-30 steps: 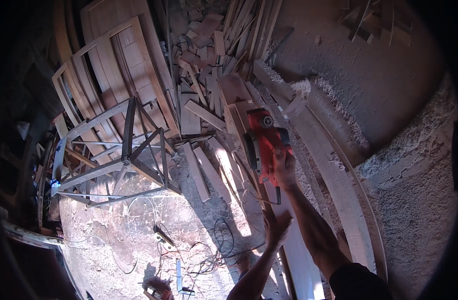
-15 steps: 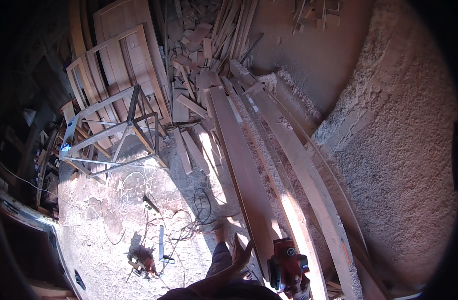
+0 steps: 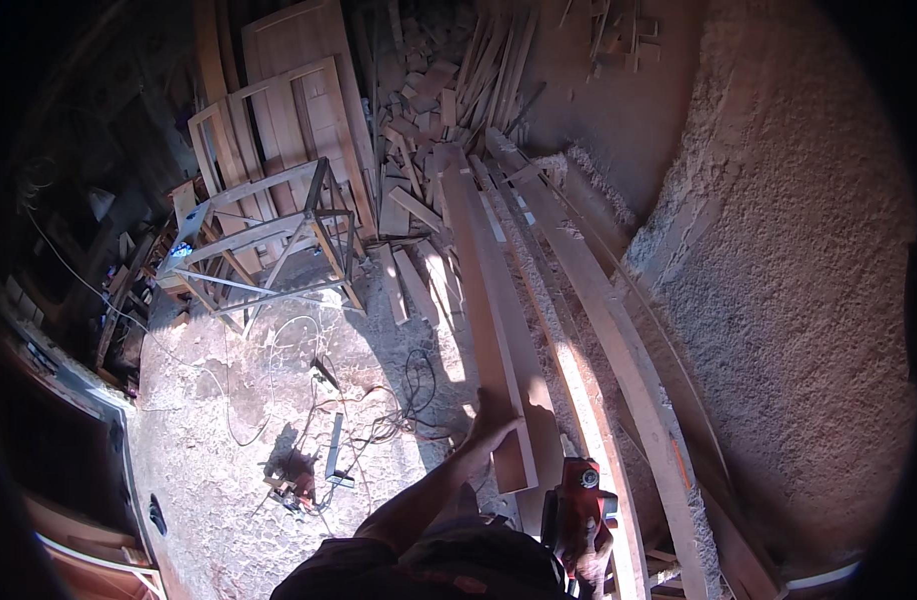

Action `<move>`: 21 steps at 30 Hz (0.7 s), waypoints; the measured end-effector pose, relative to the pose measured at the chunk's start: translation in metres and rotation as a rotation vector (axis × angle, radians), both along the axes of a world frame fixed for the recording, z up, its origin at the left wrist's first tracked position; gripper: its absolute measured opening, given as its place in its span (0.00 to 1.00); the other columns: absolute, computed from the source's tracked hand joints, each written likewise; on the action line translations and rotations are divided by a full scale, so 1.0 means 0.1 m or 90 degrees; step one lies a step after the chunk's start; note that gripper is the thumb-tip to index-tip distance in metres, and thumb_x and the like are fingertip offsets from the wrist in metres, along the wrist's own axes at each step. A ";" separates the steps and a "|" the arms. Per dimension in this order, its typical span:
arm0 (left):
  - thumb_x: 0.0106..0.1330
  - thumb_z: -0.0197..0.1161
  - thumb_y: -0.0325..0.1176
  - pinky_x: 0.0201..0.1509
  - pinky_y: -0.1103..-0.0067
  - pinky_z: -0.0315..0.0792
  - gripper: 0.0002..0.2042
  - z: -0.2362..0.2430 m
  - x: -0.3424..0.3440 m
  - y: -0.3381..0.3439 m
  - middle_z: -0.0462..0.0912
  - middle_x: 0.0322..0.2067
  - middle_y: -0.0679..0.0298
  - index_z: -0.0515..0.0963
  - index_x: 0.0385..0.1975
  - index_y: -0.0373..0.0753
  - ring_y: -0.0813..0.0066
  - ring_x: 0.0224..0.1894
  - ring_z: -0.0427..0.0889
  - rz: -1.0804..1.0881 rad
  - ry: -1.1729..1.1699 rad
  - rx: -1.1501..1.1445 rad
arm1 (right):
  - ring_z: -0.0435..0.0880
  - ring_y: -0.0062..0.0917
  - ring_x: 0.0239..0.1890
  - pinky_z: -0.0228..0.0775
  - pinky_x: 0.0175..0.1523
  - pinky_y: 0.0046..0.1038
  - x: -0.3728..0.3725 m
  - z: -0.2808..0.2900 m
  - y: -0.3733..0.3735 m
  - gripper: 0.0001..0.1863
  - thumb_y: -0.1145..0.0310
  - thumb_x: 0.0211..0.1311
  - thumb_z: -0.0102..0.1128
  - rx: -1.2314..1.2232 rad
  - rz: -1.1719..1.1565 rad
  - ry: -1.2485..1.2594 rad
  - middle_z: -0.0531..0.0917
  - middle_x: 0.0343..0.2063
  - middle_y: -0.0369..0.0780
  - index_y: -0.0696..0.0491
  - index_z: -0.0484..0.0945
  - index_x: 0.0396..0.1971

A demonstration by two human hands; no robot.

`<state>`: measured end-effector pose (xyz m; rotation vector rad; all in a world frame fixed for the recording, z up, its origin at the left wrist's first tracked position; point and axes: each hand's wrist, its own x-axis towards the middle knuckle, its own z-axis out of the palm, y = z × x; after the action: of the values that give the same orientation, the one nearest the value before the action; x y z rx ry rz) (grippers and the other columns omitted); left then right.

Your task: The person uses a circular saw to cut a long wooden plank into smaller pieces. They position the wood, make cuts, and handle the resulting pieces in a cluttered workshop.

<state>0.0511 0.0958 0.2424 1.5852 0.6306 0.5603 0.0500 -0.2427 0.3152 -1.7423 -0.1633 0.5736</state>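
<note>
Two hands busy here, mate: your left hand (image 3: 491, 432) was gripping the near end of a long board (image 3: 484, 300), thumb over the top edge, though I couldn't see where all the fingers went. That board looked tipped up on its edge, right alongside a second board (image 3: 541, 440). Your right hand (image 3: 591, 560) was closed around a red power planer (image 3: 582, 482), just right of the near ends; couldn't tell if its base touched wood. I'd call the step turning or setting the board, planer held aside. Reckon the next move called for a steady left grip and the planer kept clear until the board sat firm. Tangled cords (image 3: 387, 428) lay off to your left.
</note>
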 end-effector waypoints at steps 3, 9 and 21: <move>0.65 0.68 0.42 0.39 0.67 0.82 0.25 1.32 0.03 0.05 0.75 0.45 0.60 0.64 0.57 0.45 0.64 0.39 0.84 -0.060 -0.317 -0.561 | 0.70 0.18 0.08 0.58 0.14 0.25 0.08 -0.06 0.01 0.27 0.43 0.75 0.53 0.006 0.035 0.017 0.72 0.10 0.33 0.53 0.73 0.26; 0.73 0.52 0.66 0.30 0.76 0.81 0.27 2.40 0.34 0.65 0.79 0.36 0.61 0.74 0.52 0.48 0.70 0.30 0.83 -0.064 -0.503 -0.563 | 0.77 0.24 0.16 0.65 0.24 0.32 0.10 -0.17 0.12 0.26 0.50 0.78 0.52 -0.019 0.095 -0.065 0.77 0.13 0.38 0.58 0.77 0.28; 0.80 0.42 0.58 0.29 0.73 0.80 0.22 2.95 0.21 0.94 0.82 0.29 0.57 0.73 0.48 0.45 0.68 0.27 0.85 -0.029 -0.491 -0.555 | 0.70 0.21 0.22 0.61 0.29 0.32 -0.03 -0.33 0.15 0.22 0.54 0.77 0.54 0.058 0.096 -0.127 0.74 0.17 0.36 0.58 0.76 0.29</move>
<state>0.0725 0.1894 0.5372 0.4885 0.1814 0.6788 0.0471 -0.2275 0.2823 -1.7051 -0.4577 0.4923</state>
